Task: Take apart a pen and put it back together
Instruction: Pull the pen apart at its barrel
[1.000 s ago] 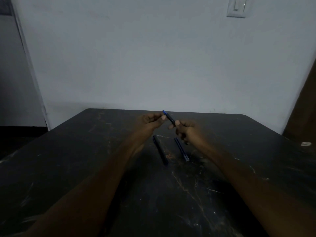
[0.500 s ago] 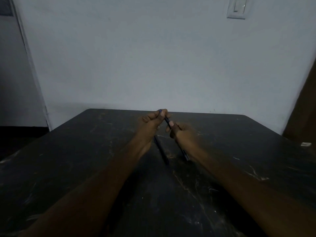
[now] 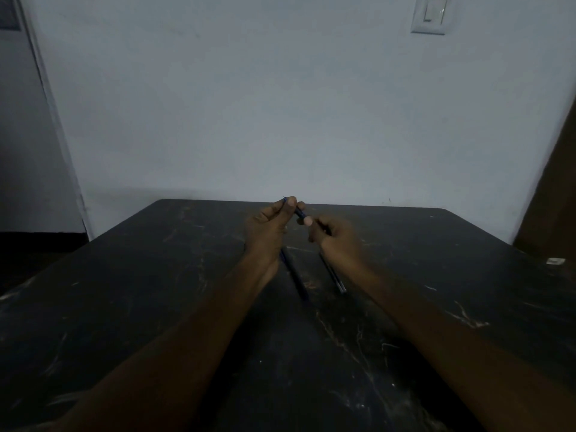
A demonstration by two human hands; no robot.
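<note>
Both hands are pinching one short blue pen piece (image 3: pixel 300 211). My left hand (image 3: pixel 268 226) is nipping its upper end between thumb and forefinger. My right hand (image 3: pixel 333 235) is curling round its lower end, so I am able to turn one end against the other.

Nearer to me, on the scuffed dark table (image 3: pixel 156 307), two loose parts are lying side by side, apart, just under my wrists: a dark barrel (image 3: pixel 294 275) and a slimmer bluish piece (image 3: pixel 333 274). I judge I am parking them there to have them within easy reach.

I am holding the short piece slanted, above the table's far half and clear of its top. Whether I am loosening or rejoining it, I cannot tell. Beyond it, a light switch (image 3: pixel 431 14) is sitting high on the pale wall.
</note>
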